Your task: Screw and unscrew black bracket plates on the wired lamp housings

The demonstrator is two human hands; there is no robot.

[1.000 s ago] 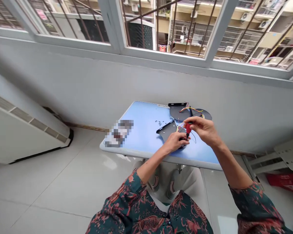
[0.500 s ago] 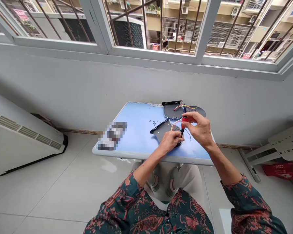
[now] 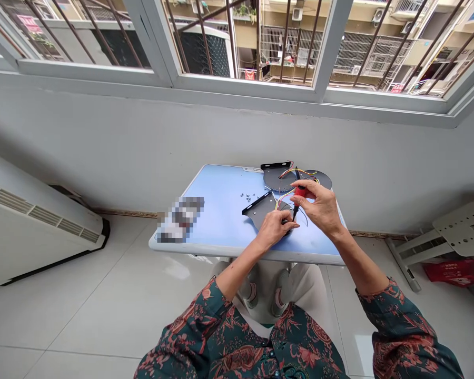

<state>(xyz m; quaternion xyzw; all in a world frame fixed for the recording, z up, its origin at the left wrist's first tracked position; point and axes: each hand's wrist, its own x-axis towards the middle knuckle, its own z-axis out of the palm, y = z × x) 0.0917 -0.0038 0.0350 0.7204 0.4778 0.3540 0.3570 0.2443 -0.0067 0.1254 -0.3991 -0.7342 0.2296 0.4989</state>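
Observation:
A red-and-black screwdriver (image 3: 299, 192) is gripped near its top by my right hand (image 3: 321, 206). Its shaft points down at the near end of a dark metal plate (image 3: 260, 210) with a bent, slotted edge. My left hand (image 3: 277, 227) is closed at that end of the plate, thumb and fingers together beside the screwdriver's tip. What exactly lies under those fingers is hidden. Red, yellow and black wires (image 3: 283, 199) run up from the plate. Behind it lies a second dark plate (image 3: 277, 180) with similar wires. Several small screws (image 3: 248, 198) lie loose to the left.
All this is on a small light-blue table (image 3: 217, 210) with a pale rim. A pixelated object (image 3: 180, 220) covers its left end. Behind are a wall (image 3: 142, 131) and a barred window. A white appliance (image 3: 31, 221) stands left; a grey metal frame (image 3: 454, 231) and a red bag (image 3: 450, 272) are right.
The right hand stays on the screwdriver, its fingers shifted slightly around the handle. My left hand keeps its place at the plate. The whole view has moved a little.

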